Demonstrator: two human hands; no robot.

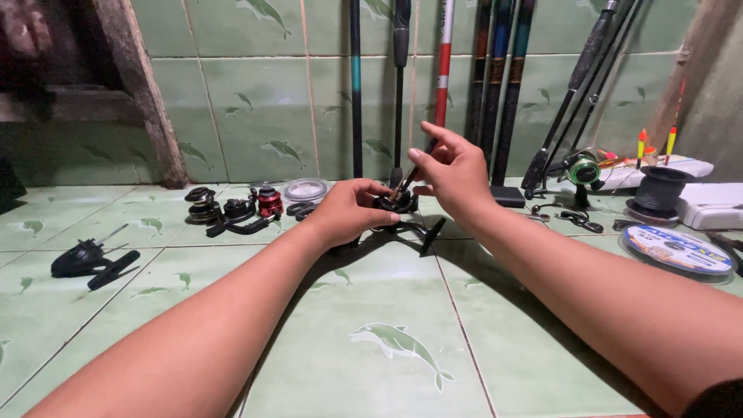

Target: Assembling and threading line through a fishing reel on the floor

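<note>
My left hand (347, 211) grips a black fishing reel body (396, 203) held just above the green tiled floor; its black foot (431, 234) sticks out to the right. My right hand (455, 172) hovers over the reel, its fingers pinching a thin dark tool (409, 179) that points down into the reel's top. Both forearms reach in from the bottom of the view. The reel's left side is hidden by my left fingers.
Several reels, one red (269, 202), and a clear line spool (306, 189) lie at the back left. A black reel part (87, 262) sits far left. Fishing rods (503, 85) lean on the tiled wall. A green reel (582, 168), black spool (659, 191) and flat line disc (677, 249) are at right.
</note>
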